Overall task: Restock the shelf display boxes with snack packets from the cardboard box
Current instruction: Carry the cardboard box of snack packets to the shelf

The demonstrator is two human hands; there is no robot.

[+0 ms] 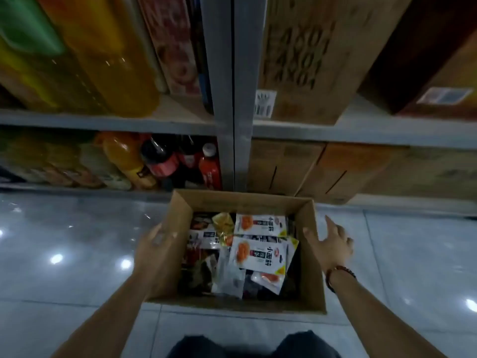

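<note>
The left hand (157, 244) grips the left wall of the open cardboard box (313, 285), fingers curled over its rim, while the right hand (331, 244) hovers spread and empty just beside the right wall, touching nothing that can be seen. The box sits on the glossy tiled floor (77, 267), loosely filled with snack packets (258, 255). Lifted one-handed it would likely tilt and spill them; beyond stand shelves (103, 122) of drink bottles (124, 156) and cartons (296, 60).

Open brown cardboard box (312, 254) on floor, jumbled snack packets (258, 254) inside, white-orange ones topmost.
</note>
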